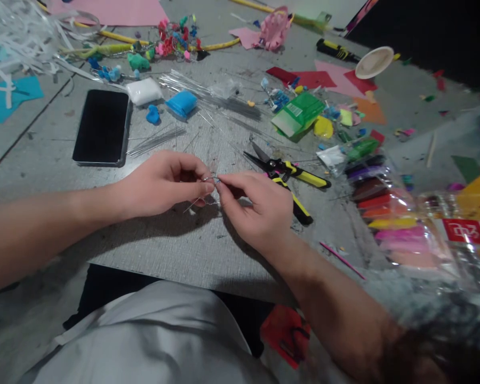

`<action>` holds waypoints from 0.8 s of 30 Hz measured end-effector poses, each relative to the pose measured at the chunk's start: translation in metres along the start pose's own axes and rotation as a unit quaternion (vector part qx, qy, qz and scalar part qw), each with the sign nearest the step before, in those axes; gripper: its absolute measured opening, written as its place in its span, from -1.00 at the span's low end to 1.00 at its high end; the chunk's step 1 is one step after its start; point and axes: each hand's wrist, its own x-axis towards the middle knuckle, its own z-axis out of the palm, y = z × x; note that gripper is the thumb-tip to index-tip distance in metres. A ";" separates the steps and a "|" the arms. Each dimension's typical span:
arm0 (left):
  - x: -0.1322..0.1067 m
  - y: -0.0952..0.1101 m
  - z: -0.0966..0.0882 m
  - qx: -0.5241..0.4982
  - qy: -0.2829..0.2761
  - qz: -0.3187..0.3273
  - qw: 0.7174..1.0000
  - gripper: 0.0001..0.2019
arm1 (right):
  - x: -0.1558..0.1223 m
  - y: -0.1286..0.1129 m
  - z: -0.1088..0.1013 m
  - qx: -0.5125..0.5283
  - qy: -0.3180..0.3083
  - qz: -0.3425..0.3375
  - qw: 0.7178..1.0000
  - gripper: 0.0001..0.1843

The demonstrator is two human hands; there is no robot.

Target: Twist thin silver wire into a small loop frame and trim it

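Observation:
My left hand and my right hand meet over the grey work surface, fingertips pinched together on a thin silver wire. The wire bends between the two pinches, and a loose end trails down under my left fingers. Both hands are closed on it. Just right of my right hand lie yellow-and-black pliers, partly behind my knuckles.
A black phone lies at left, beside white clay, blue clay and bundles of straight wires. A clear pack of coloured clay sticks sits at right. Paper scraps, a green packet and a paper cup lie beyond.

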 end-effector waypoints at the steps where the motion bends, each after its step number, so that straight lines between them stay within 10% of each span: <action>1: 0.000 0.000 0.000 0.001 0.000 -0.004 1.000 -0.90 | 0.000 0.000 0.000 0.003 0.002 -0.004 1.000 -0.89; 24: 0.000 -0.001 0.001 0.016 0.015 -0.024 0.999 -0.87 | 0.002 0.002 -0.002 -0.002 -0.023 -0.005 1.000 -0.88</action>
